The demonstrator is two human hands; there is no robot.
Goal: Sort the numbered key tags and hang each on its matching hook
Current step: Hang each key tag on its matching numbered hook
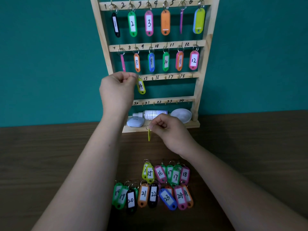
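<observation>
A wooden hook rack [202, 77] stands against the teal wall, with tags 1 to 12 hanging on its top two rows. My left hand [117, 90] is raised to the third row's left end, its fingers pinched on the ring of a yellow tag marked 14 [141, 86], which dangles at a tilt beside the hook. Lower down, in front of the rack's base, my right hand [170, 134] pinches the ring of a second yellow tag [149, 135], seen edge-on. Several tags numbered 15 to 24 [153, 185] lie in two rows on the table.
On the rack's bottom shelf lie a white spray bottle [154, 114], a pale oval case [135, 122] and a white bowl [181, 115]. The hooks marked 15 to 18 and 20 to 24 are bare. The brown wooden table [50, 155] stretches to both sides.
</observation>
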